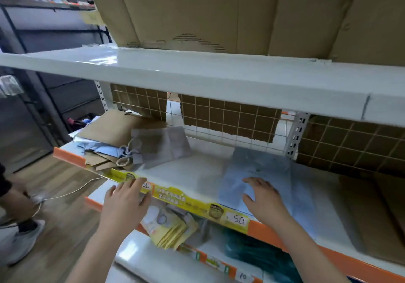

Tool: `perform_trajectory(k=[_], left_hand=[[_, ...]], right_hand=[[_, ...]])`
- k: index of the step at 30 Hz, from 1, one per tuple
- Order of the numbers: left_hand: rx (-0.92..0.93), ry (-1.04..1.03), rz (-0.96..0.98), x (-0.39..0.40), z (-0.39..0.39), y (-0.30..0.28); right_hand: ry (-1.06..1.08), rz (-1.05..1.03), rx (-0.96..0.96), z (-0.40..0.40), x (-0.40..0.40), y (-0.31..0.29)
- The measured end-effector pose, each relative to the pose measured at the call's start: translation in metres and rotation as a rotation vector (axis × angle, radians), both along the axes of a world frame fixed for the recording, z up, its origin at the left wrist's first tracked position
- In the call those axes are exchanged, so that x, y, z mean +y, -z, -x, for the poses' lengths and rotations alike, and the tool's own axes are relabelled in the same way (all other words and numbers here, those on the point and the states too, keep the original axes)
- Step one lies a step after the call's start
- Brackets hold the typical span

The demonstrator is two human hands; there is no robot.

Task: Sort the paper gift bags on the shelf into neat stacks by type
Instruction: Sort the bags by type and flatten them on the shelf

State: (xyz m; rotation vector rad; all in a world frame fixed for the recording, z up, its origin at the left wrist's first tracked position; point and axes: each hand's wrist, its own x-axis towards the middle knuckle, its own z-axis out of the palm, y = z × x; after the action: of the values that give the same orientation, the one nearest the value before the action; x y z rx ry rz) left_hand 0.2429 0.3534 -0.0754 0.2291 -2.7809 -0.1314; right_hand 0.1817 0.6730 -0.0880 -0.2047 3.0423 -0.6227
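Currently, right hand (263, 197): open, flat on grey-blue bag (258, 173).
Left hand (125, 199): open, at shelf (197, 173) edge.
Handling: likely light, floppy; lift by edges.

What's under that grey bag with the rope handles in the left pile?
Under the grey bag lie a brown bag, pale blue-white bags and brown pieces at the front. How many are buried beneath is hidden.

Flattened cardboard (219, 8) leans on the top shelf, yellow packets (173, 228) lie below, and a bystander's grey sneaker (19, 241) stands left.
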Motion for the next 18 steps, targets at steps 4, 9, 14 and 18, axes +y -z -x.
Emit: perform_trajectory(k=[4, 9, 14, 18], left_hand=[[-0.019, -0.013, -0.025, -0.035, 0.032, -0.001], [-0.008, -0.028, -0.064, -0.071, 0.059, -0.002], [-0.022, -0.039, -0.052, -0.101, 0.082, -0.006], [-0.048, -0.071, -0.049, -0.129, 0.109, -0.011]], right_hand=[[0.004, 0.009, -0.021, 0.025, -0.032, 0.006], [-0.034, -0.024, -0.045, 0.056, -0.069, 0.006], [-0.045, -0.046, -0.032, 0.078, -0.096, 0.006], [-0.016, -0.050, -0.013, 0.094, -0.115, 0.008]])
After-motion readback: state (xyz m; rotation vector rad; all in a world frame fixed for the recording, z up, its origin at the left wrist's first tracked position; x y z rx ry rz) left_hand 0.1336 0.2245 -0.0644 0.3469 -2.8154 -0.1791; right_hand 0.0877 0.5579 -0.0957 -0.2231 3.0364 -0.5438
